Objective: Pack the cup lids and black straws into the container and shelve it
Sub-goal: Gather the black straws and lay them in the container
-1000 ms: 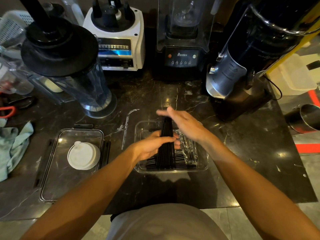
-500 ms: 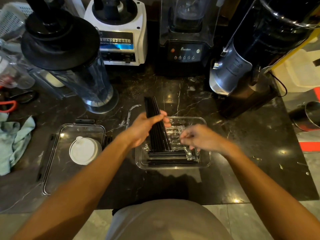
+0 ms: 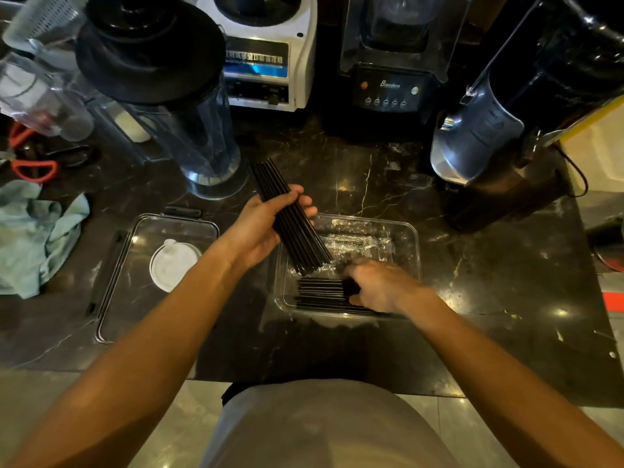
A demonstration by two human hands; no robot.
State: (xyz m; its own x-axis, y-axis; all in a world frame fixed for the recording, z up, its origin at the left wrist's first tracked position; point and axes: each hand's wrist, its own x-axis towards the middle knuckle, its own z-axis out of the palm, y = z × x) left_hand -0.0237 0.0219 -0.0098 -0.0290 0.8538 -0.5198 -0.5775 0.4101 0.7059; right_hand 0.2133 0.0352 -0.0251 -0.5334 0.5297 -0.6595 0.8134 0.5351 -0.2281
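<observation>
A bundle of straws [image 3: 287, 214] is gripped mid-length by the left hand [image 3: 266, 224], slanting into the container [image 3: 413, 238] on the tabletop [image 3: 371, 177]. More straws [image 3: 320, 292] inside are pinched by the right hand [image 3: 378, 285]. Light, stiff and slippery, they are best clasped around the middle.

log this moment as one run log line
left hand: holds black straw bundle | right hand: on straws in clear container | cup lid: on container lid

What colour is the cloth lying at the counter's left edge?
Pale mint green: the cloth, crumpled; seen in the head view.
</observation>
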